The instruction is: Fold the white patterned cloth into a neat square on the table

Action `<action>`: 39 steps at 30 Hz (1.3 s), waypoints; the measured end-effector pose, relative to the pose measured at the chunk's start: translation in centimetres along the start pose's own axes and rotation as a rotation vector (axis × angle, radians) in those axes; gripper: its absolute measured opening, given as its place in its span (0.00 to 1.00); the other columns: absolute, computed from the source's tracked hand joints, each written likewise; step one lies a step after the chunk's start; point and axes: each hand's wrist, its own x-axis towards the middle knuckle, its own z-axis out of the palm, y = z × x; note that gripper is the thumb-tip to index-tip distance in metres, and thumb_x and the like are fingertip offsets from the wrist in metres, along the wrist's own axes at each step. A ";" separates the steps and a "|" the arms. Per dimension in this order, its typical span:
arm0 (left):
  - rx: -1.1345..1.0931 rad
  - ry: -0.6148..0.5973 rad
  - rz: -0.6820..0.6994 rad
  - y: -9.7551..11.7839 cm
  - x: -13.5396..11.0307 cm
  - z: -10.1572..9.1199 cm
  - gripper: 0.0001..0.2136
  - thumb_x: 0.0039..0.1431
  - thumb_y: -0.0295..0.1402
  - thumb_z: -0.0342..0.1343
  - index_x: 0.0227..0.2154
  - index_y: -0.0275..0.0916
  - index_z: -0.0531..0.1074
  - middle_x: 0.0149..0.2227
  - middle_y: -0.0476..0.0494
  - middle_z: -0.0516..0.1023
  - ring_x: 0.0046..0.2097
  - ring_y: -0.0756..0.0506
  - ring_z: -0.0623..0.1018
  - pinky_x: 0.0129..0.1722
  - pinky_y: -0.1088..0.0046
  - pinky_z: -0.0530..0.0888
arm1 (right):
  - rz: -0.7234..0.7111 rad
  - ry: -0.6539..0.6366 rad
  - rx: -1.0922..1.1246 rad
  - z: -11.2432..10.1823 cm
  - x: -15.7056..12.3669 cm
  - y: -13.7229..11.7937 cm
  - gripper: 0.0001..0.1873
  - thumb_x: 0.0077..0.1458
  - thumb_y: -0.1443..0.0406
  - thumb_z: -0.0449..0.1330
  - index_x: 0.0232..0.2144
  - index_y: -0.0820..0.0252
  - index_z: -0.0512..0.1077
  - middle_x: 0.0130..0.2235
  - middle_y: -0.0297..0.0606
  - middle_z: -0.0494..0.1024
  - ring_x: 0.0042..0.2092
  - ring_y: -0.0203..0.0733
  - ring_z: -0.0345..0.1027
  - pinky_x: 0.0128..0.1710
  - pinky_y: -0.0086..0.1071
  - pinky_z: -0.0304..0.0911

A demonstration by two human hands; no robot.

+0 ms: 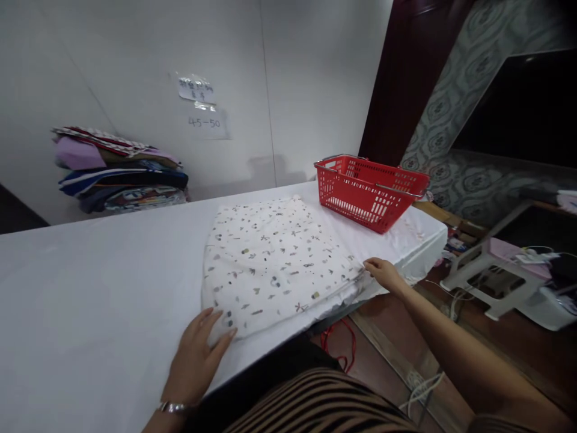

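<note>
A white cloth printed with small motifs (270, 258) lies folded in layers, roughly square, on the white-covered table (112, 288). My left hand (196, 352) rests at its near left corner, thumb and fingers apart, fingertips touching the fabric. At the near right corner, my right hand (381, 272) pinches the cloth's edge between thumb and fingers. The layers show along the near edge beside that hand.
A red plastic basket (369, 192) stands at the table's back right. A stack of folded clothes (121, 171) sits at the back left by the wall. A grey-white stool (496, 276) and cables (424, 388) are on the floor at right.
</note>
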 end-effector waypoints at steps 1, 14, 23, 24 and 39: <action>0.017 0.005 0.056 -0.3 -0.5 0.3 0.25 0.51 0.51 0.48 0.45 0.40 0.71 0.54 0.41 0.65 0.56 0.38 0.64 0.55 0.58 0.64 | 0.035 -0.029 -0.028 0.0 0.2 -0.2 0.16 0.54 0.59 0.50 0.33 0.62 0.73 0.29 0.37 0.76 0.29 0.37 0.67 0.29 0.27 0.58; 0.157 0.037 0.405 -3.3 0.1 2.0 0.16 0.56 0.45 0.48 0.39 0.43 0.75 0.47 0.43 0.74 0.54 0.39 0.67 0.51 0.58 0.67 | 0.215 -0.091 0.106 -0.4 1.1 -2.7 0.04 0.47 0.69 0.57 0.22 0.63 0.68 0.16 0.30 0.67 0.20 0.31 0.60 0.18 0.23 0.51; 0.169 0.049 0.214 -2.5 0.4 -0.6 0.18 0.57 0.41 0.41 0.38 0.40 0.74 0.41 0.40 0.77 0.45 0.39 0.74 0.48 0.59 0.68 | 0.234 -0.140 0.264 0.2 0.0 -3.2 0.06 0.47 0.67 0.59 0.31 0.63 0.69 0.22 0.32 0.72 0.23 0.32 0.67 0.21 0.22 0.61; 0.172 0.014 0.209 -2.5 0.3 -0.6 0.18 0.56 0.41 0.41 0.37 0.40 0.74 0.40 0.41 0.77 0.45 0.39 0.74 0.48 0.60 0.68 | 0.248 -0.143 0.230 0.4 0.0 -3.0 0.05 0.47 0.68 0.59 0.30 0.63 0.69 0.20 0.31 0.71 0.22 0.32 0.66 0.20 0.23 0.60; 0.240 -0.172 -0.188 -1.0 -1.2 -1.3 0.21 0.54 0.41 0.40 0.45 0.35 0.66 0.46 0.37 0.69 0.47 0.40 0.71 0.48 0.60 0.68 | 0.070 -0.070 -0.290 2.4 0.2 -1.4 0.06 0.46 0.66 0.56 0.25 0.64 0.71 0.28 0.42 0.75 0.32 0.41 0.67 0.29 0.29 0.55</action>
